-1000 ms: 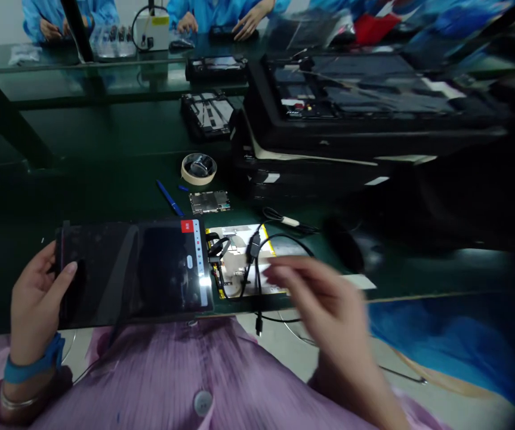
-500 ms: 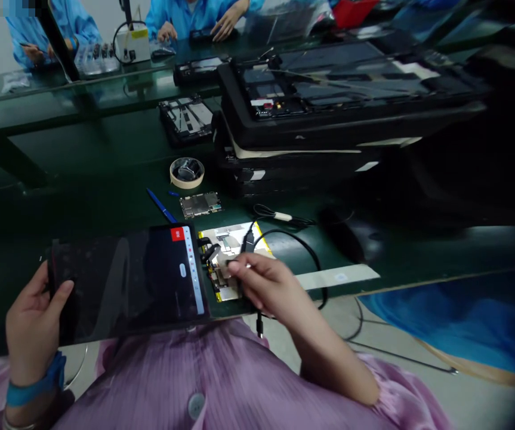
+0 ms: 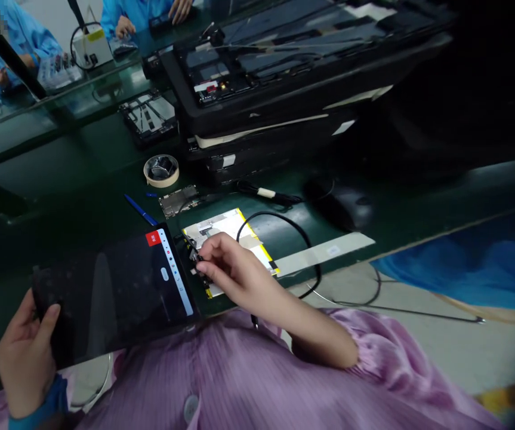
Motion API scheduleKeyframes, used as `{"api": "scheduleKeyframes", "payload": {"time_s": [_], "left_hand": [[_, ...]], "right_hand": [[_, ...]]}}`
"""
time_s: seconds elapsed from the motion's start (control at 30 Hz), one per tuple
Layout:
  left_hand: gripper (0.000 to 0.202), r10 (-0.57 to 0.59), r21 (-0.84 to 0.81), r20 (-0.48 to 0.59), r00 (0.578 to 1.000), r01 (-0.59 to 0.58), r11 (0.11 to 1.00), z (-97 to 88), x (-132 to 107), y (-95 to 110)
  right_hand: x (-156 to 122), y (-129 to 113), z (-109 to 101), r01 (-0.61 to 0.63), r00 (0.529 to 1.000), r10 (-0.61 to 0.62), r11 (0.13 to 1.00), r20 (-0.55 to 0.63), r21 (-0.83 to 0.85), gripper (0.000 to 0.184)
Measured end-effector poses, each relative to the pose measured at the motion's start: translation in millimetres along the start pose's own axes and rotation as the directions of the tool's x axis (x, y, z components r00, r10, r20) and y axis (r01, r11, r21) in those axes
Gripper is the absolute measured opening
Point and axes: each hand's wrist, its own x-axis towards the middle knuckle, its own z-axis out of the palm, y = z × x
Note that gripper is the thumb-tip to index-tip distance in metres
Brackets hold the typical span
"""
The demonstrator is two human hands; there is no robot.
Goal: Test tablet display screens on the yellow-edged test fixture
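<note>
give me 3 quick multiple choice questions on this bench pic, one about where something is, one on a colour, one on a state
1. Where is the tape roll?
A. beyond the blue pen
B. on the tablet
C. in the left hand

2. What colour is the tab at the tablet screen's corner?
A. green
B. red
C. white

3. What is the tablet's screen doing?
A. cracked
B. covered with tape
C. lit along one edge

Answers: 1 A, the roll lies farther up the green bench than the pen. 2 B, a red tab shows there. 3 C, a strip of icons glows near the right hand, while the left hand grips the far end.
</note>
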Motion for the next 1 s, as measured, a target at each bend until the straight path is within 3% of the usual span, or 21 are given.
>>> {"api": "scheduleKeyframes", "payload": {"time_s": [0.37, 0.63, 0.77, 0.83, 0.87, 0.9, 0.93, 0.97, 1.0], "left_hand": [[0.059, 0.053, -0.016, 0.01, 0.999, -0.052, 0.998, -1.2, 5.3, -14.4], [0.061, 0.08, 0.011, 0.059, 0.995, -0.08, 0.997, -3.7, 6.9, -18.3], [0.059, 0.083, -0.065, 0.077, 0.994, -0.078, 0.995, -1.2, 6.5, -18.7], [0.055, 0.085, -0.135, 0.055, 0.995, -0.077, 0.988, 0.9, 6.0, -21.8], [0.052, 0.087, -0.182, 0.04, 0.995, -0.078, 0.98, 2.0, 5.4, -23.4], [0.048, 0.089, -0.232, 0.023, 0.996, -0.082, 0.969, 3.3, 4.5, -24.6], [0.043, 0.094, -0.286, 0.007, 0.996, -0.088, 0.954, 4.6, 3.5, -25.5], [0.04, 0.096, -0.339, 0.003, 0.995, -0.09, 0.937, 5.8, 2.5, -25.9], [0.037, 0.1, -0.391, 0.015, 0.995, -0.086, 0.916, 7.0, 1.7, -25.9]], "right_hand": [[8.1, 11.6, 17.3, -0.13, 0.986, 0.153, 0.96, -0.074, 0.249, 0.03], [7.5, 15.7, 25.4, -0.192, 0.974, 0.219, 0.94, -0.067, 0.283, 0.035], [7.1, 5.7, 23.0, -0.176, 0.979, 0.189, 0.971, -0.072, 0.164, 0.034], [4.3, 0.3, 4.5, -0.118, 0.97, 0.104, 0.992, -0.219, -0.052, 0.032], [2.4, 0.4, -11.2, -0.102, 0.933, 0.025, 0.975, -0.358, -0.198, 0.031], [0.6, 3.5, -31.0, -0.123, 0.835, -0.089, 0.932, -0.543, -0.341, 0.031], [-0.8, 10.2, -54.4, -0.191, 0.675, -0.217, 0.872, -0.706, -0.451, 0.032], [-1.6, 20.8, -80.1, -0.306, 0.513, -0.318, 0.801, -0.798, -0.516, 0.033], [-1.8, 34.7, -106.5, -0.432, 0.396, -0.423, 0.698, -0.815, -0.571, 0.035]]}}
